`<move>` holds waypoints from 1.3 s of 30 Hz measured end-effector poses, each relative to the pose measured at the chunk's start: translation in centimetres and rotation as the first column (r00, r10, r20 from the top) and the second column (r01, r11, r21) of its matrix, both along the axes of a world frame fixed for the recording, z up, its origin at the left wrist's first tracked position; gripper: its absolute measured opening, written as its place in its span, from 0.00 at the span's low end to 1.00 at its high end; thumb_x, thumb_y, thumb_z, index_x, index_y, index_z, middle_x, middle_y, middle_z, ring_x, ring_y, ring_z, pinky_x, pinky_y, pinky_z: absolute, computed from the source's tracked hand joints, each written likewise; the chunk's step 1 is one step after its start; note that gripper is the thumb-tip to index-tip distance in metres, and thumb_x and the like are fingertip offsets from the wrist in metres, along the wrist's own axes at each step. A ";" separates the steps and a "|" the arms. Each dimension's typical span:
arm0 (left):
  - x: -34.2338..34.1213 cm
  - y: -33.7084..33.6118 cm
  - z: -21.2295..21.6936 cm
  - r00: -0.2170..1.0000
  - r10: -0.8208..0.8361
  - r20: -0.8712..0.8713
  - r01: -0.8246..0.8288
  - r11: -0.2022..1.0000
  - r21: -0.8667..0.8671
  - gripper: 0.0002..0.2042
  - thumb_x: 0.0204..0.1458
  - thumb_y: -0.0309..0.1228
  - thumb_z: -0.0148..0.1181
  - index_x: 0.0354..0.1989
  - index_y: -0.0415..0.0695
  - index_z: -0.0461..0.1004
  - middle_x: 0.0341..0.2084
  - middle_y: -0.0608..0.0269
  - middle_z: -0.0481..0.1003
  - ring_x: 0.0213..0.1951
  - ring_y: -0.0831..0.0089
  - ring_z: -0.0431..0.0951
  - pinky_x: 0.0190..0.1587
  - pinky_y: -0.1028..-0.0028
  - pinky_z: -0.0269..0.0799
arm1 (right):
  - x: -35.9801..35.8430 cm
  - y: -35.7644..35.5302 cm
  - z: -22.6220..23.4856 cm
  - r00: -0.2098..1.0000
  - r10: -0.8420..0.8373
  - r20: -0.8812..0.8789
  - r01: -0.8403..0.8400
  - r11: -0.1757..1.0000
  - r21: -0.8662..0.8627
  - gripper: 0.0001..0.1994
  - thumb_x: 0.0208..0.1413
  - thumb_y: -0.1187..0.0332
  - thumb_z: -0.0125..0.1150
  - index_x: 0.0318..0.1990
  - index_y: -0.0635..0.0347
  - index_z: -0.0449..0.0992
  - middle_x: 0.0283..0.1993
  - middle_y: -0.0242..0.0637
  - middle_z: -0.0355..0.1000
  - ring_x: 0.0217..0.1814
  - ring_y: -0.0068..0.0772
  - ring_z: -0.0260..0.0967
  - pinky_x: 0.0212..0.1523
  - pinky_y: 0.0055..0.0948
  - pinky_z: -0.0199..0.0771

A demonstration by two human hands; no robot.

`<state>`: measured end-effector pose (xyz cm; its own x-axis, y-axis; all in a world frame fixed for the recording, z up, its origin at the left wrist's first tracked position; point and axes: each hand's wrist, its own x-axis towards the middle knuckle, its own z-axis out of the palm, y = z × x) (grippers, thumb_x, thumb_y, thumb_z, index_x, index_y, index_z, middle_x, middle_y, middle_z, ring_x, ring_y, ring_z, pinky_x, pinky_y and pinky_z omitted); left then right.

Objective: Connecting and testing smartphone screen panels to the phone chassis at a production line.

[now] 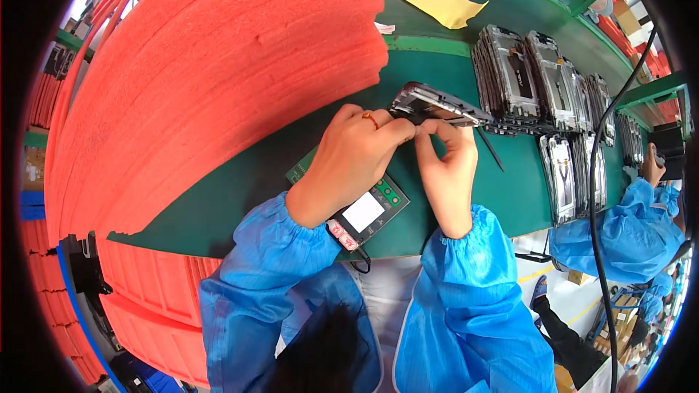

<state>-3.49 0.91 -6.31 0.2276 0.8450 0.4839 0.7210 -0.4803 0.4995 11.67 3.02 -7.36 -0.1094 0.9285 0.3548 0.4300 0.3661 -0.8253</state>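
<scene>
A phone screen assembly [445,107] with a dark panel and metal-coloured frame is held tilted above the green table. My left hand [353,153], with a ring on one finger, is closed on its left end. At the near edge, thumb and forefinger of my right hand [448,171] are bent together, close to the left fingertips; any small part between them is hidden. Below the left wrist lies a tester box [395,202] with a lit white display [362,212] and green buttons, partly covered by that hand. A thin dark stick [492,150] rests right of the assembly.
Stacks of phone screen assemblies [518,76] stand at the right, with more nearer me [562,175]. Tall red foam sheets [240,51] line the left. A yellow paper [440,4] lies at the back. A black cable [598,225] hangs at right, near a co-worker's blue sleeve [619,236].
</scene>
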 end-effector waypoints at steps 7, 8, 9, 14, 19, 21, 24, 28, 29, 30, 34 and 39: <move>0.0 0.2 0.1 0.999 -0.016 0.051 0.017 0.999 -0.027 0.06 0.47 0.22 0.57 0.33 0.45 0.73 0.25 0.64 0.74 0.30 0.64 0.73 0.39 0.68 0.63 | 0.0 0.2 -0.1 1.000 0.000 -0.012 0.000 1.000 -0.013 0.02 0.48 0.78 0.59 0.30 0.67 0.74 0.42 0.43 0.70 0.47 0.39 0.67 0.48 0.31 0.64; -0.1 0.2 0.1 0.999 -0.016 0.051 0.017 0.999 -0.031 0.06 0.47 0.22 0.57 0.33 0.45 0.73 0.25 0.64 0.74 0.30 0.64 0.73 0.39 0.68 0.63 | 0.0 0.3 -0.2 1.000 0.003 -0.008 -0.002 1.000 0.022 0.03 0.47 0.78 0.60 0.30 0.68 0.75 0.40 0.45 0.70 0.45 0.42 0.67 0.46 0.32 0.65; -0.1 0.2 0.0 0.999 -0.015 0.048 0.017 0.999 -0.035 0.06 0.47 0.22 0.57 0.33 0.45 0.73 0.25 0.64 0.74 0.30 0.64 0.73 0.39 0.68 0.63 | 0.0 0.4 -0.3 1.000 0.005 -0.004 -0.005 0.998 0.056 0.04 0.46 0.78 0.60 0.30 0.69 0.75 0.39 0.47 0.70 0.43 0.44 0.67 0.43 0.34 0.66; 0.0 0.1 0.2 0.999 -0.002 0.053 0.004 0.999 -0.035 0.06 0.46 0.22 0.58 0.32 0.46 0.72 0.25 0.64 0.74 0.30 0.64 0.74 0.40 0.68 0.63 | 0.0 0.4 -0.2 1.000 0.012 -0.006 -0.011 0.996 0.091 0.05 0.45 0.78 0.61 0.30 0.70 0.76 0.37 0.48 0.69 0.41 0.46 0.68 0.41 0.35 0.68; 0.1 0.4 -0.1 0.995 -0.029 0.092 0.024 0.998 0.052 0.02 0.48 0.23 0.54 0.30 0.44 0.70 0.20 0.61 0.72 0.26 0.62 0.72 0.32 0.67 0.61 | 0.0 0.1 -0.1 0.999 0.018 -0.045 -0.019 1.000 -0.015 0.02 0.48 0.78 0.60 0.30 0.67 0.74 0.42 0.43 0.71 0.46 0.38 0.66 0.49 0.30 0.63; 0.0 0.3 -0.1 0.996 -0.023 0.089 0.022 1.000 0.022 0.04 0.47 0.23 0.55 0.31 0.45 0.71 0.21 0.62 0.73 0.26 0.62 0.73 0.34 0.68 0.62 | 0.0 0.2 -0.2 0.999 0.025 -0.032 -0.025 1.000 -0.002 0.03 0.48 0.77 0.60 0.30 0.67 0.74 0.42 0.43 0.71 0.46 0.37 0.66 0.49 0.30 0.63; -0.1 0.3 0.0 0.997 -0.010 0.080 0.013 0.999 -0.033 0.06 0.46 0.23 0.58 0.33 0.46 0.72 0.23 0.64 0.74 0.28 0.64 0.74 0.39 0.69 0.64 | 0.0 0.2 -0.2 0.999 0.026 -0.025 -0.026 1.000 0.007 0.03 0.48 0.77 0.60 0.30 0.67 0.74 0.42 0.43 0.71 0.46 0.37 0.66 0.49 0.30 0.63; 0.0 0.4 -0.1 0.996 -0.016 0.093 0.019 0.999 -0.027 0.06 0.46 0.22 0.58 0.33 0.46 0.72 0.22 0.64 0.74 0.28 0.64 0.74 0.39 0.69 0.64 | 0.0 0.2 -0.2 0.999 0.022 -0.025 -0.021 1.000 0.013 0.03 0.48 0.77 0.60 0.30 0.67 0.74 0.42 0.43 0.71 0.45 0.38 0.66 0.48 0.30 0.63; -0.1 0.3 -0.1 0.996 -0.017 0.083 0.019 0.999 -0.026 0.06 0.46 0.22 0.58 0.33 0.46 0.72 0.22 0.64 0.74 0.28 0.64 0.74 0.39 0.69 0.64 | 0.0 0.2 -0.2 0.999 0.022 -0.024 -0.022 1.000 0.012 0.03 0.48 0.77 0.61 0.30 0.67 0.74 0.41 0.43 0.71 0.45 0.38 0.66 0.48 0.30 0.63; -0.1 0.3 -0.1 0.997 -0.018 0.074 0.020 0.999 -0.026 0.06 0.46 0.22 0.58 0.33 0.46 0.72 0.22 0.64 0.74 0.28 0.63 0.74 0.39 0.69 0.64 | 0.0 0.2 -0.1 0.999 0.023 -0.023 -0.023 1.000 0.012 0.03 0.48 0.77 0.61 0.30 0.67 0.74 0.41 0.43 0.70 0.45 0.38 0.66 0.48 0.31 0.63; -0.1 0.3 0.2 0.998 -0.020 0.063 0.023 0.999 -0.035 0.06 0.46 0.22 0.58 0.32 0.46 0.72 0.22 0.63 0.73 0.28 0.63 0.74 0.38 0.69 0.65 | 0.0 0.2 -0.1 0.999 0.013 0.035 -0.014 0.999 0.051 0.03 0.48 0.77 0.61 0.30 0.68 0.75 0.40 0.43 0.70 0.44 0.39 0.66 0.46 0.31 0.64; 0.0 0.4 0.0 0.998 -0.024 0.051 0.025 0.999 -0.027 0.06 0.45 0.21 0.57 0.32 0.45 0.71 0.22 0.62 0.73 0.28 0.62 0.74 0.38 0.69 0.65 | -0.2 0.0 0.0 1.000 0.009 -0.001 -0.009 1.000 0.026 0.04 0.47 0.77 0.61 0.31 0.68 0.75 0.40 0.43 0.70 0.43 0.39 0.66 0.45 0.30 0.64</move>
